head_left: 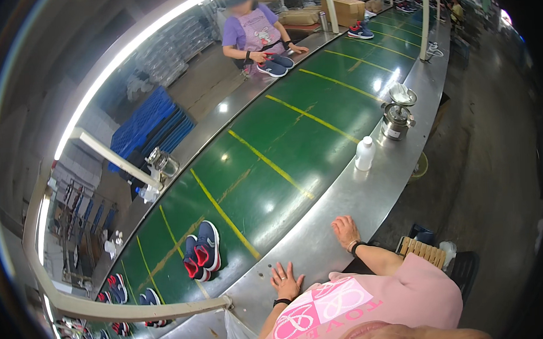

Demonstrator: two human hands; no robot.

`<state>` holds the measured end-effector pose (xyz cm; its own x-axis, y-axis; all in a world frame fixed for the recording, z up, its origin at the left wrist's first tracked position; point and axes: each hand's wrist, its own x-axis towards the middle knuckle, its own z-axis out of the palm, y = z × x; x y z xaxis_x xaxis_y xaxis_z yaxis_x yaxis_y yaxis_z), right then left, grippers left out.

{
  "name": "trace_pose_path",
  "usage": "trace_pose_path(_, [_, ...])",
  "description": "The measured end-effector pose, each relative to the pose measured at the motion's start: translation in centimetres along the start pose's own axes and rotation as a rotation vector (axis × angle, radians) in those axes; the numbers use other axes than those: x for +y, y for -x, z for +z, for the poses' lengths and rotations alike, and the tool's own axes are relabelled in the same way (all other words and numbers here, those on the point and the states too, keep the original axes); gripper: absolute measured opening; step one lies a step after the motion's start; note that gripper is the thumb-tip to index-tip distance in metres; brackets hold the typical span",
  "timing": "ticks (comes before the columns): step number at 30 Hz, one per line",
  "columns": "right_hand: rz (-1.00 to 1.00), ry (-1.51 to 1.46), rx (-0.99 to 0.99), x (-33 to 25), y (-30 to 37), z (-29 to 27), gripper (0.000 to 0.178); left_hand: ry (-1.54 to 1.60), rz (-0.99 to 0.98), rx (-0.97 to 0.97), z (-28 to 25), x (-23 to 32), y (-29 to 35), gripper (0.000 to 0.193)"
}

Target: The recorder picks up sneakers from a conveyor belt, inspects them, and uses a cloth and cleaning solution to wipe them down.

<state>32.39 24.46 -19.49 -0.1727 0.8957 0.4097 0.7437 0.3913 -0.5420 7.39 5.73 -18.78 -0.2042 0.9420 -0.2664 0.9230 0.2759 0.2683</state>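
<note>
My left hand lies flat on the metal edge of the conveyor, fingers spread and nothing in them. Further along the same edge rests my right hand, palm down with its fingers stretched out, also without an object. On the green belt, left of and beyond my left hand, lies a pair of navy sneakers with white soles and red lining; neither hand touches it. A white bottle stands upright on the edge beyond my right hand.
A metal pot-like dispenser stands past the bottle. Across the belt, a co-worker has hands at navy sneakers. More shoes sit at lower left. A pale frame post crosses near my left side.
</note>
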Motion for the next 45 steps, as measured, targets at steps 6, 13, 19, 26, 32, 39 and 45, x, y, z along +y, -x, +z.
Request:
trace_pose_path(6, [-0.004,0.017,0.01,-0.2,-0.2,-0.1,0.009,-0.006,-0.016,-0.006,0.6,-0.3,-0.5,0.077])
trace_pose_path(13, [-0.044,-0.029,0.016,-0.6,-0.3,0.9,0.01,-0.03,-0.083,0.03,-0.1,-1.1,-0.2,0.077])
trace_pose_path(19, [-0.08,-0.113,-0.014,0.6,0.6,1.0,0.01,-0.01,-0.047,-0.045,-0.9,-0.8,-0.1,0.076])
trace_pose_path(26, [-0.001,-0.142,-0.164,2.5,-1.0,0.6,0.017,0.067,-0.074,-0.07,-2.5,-0.4,0.6,0.082])
trace_pose_path(32, [-0.057,-0.081,-0.119,2.9,-6.9,-0.5,0.017,0.082,-0.11,-0.128,-4.5,0.2,0.7,0.082])
trace_pose_path(39, [-0.13,0.011,-0.285,7.2,-9.5,0.3,0.015,0.091,-0.101,-0.11,-5.0,0.4,0.4,0.081])
trace_pose_path(45, [-0.054,-0.005,-0.265,4.8,-13.5,1.1,0.015,0.116,-0.071,-0.008,-3.6,0.6,0.0,0.084])
